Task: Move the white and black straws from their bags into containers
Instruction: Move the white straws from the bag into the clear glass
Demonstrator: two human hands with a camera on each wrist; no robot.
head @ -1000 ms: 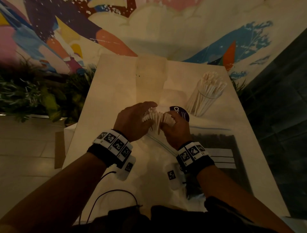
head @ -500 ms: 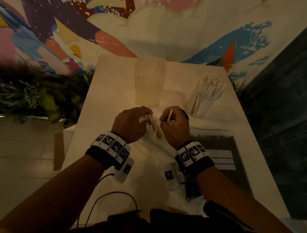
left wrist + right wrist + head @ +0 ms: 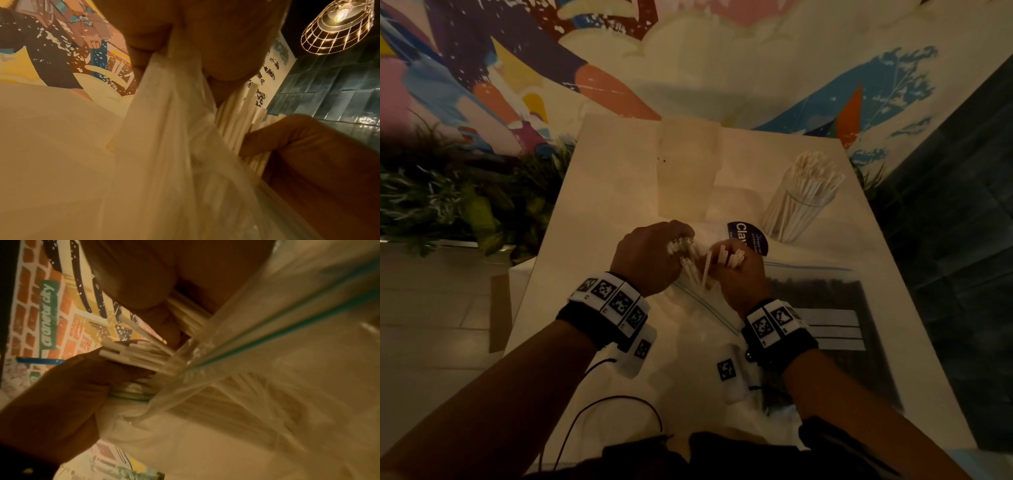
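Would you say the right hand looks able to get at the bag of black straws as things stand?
Probably not yet: the right hand grips white straws. The bag of black straws lies uncovered just beside it, so the path looks free.

Dim warm light; caged lamp point(image 3: 337, 26) glares; wrist views blurred.

Both forearms reach forward and angle inward, each wrist wrapped in a dark band with printed markers. The left hand point(image 3: 650, 258) and the right hand point(image 3: 736, 274) meet knuckle to knuckle, backs up, fingers curled round bunches of white straws point(image 3: 688, 253).
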